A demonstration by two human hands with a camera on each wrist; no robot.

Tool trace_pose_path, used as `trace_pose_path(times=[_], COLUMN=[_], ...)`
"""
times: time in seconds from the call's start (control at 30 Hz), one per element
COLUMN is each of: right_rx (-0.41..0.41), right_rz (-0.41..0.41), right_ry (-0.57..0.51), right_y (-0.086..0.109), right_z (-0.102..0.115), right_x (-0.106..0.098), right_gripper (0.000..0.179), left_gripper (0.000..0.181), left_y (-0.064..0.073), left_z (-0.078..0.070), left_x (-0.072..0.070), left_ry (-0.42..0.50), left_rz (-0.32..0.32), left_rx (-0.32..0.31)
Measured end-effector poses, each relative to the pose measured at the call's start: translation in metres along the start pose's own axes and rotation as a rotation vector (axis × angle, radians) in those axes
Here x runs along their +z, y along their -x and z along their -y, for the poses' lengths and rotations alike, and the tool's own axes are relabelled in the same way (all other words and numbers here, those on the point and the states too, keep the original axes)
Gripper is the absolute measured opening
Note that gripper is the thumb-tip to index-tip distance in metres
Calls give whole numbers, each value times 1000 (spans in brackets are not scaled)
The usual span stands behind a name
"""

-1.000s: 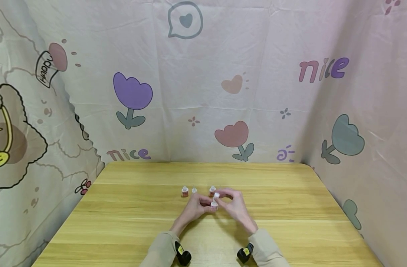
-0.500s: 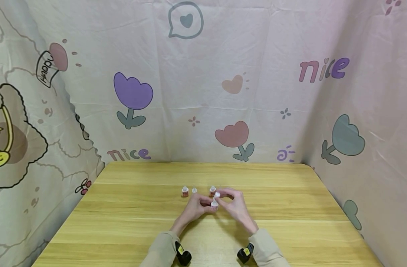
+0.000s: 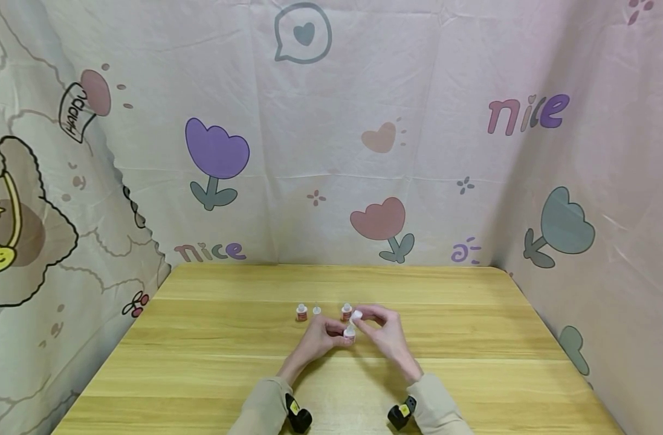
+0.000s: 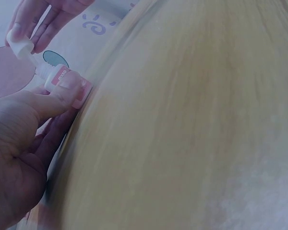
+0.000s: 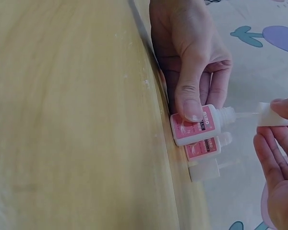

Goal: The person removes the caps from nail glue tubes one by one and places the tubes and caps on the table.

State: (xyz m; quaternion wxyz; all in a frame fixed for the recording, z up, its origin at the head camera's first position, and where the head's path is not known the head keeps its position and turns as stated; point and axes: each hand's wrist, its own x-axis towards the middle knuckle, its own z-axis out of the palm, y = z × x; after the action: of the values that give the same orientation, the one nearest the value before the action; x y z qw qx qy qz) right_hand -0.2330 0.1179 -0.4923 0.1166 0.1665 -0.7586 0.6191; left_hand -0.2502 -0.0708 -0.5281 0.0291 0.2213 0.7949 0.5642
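Note:
My left hand (image 3: 321,337) grips a small white glue bottle (image 5: 194,129) with a pink label, thumb across the label. Its neck is uncapped. Just above it, my right hand (image 3: 387,333) pinches a white brush cap (image 5: 272,115) between thumb and fingers. From that cap a thin pale stem (image 5: 247,115) points down at the bottle's mouth, its tip right at the opening. Behind the held bottle stands a second uncapped glue bottle (image 3: 346,312), partly covered by the right fingers in the head view.
Farther left on the wooden table (image 3: 228,338) stand another uncapped glue bottle (image 3: 301,313) and a white cap (image 3: 316,310) resting with its stem up. A printed cloth (image 3: 320,151) hangs behind the table, with more cloth on both sides.
My right hand has drawn the brush cap slightly up and to the right, widening the gap to the bottle. The left hand and its bottle stay in place.

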Motion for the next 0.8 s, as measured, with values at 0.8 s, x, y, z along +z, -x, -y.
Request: trace_pose_path(times=[0.8], right_rx=[86], right_rz=[-95], right_ry=[-267], right_y=[1], right_z=[-10], right_x=[-13], right_gripper=[33], left_gripper=[16], left_y=[10], left_z=[-30], left_x=[-5], left_ry=[14], left_rz=[-4], left_rx=[19])
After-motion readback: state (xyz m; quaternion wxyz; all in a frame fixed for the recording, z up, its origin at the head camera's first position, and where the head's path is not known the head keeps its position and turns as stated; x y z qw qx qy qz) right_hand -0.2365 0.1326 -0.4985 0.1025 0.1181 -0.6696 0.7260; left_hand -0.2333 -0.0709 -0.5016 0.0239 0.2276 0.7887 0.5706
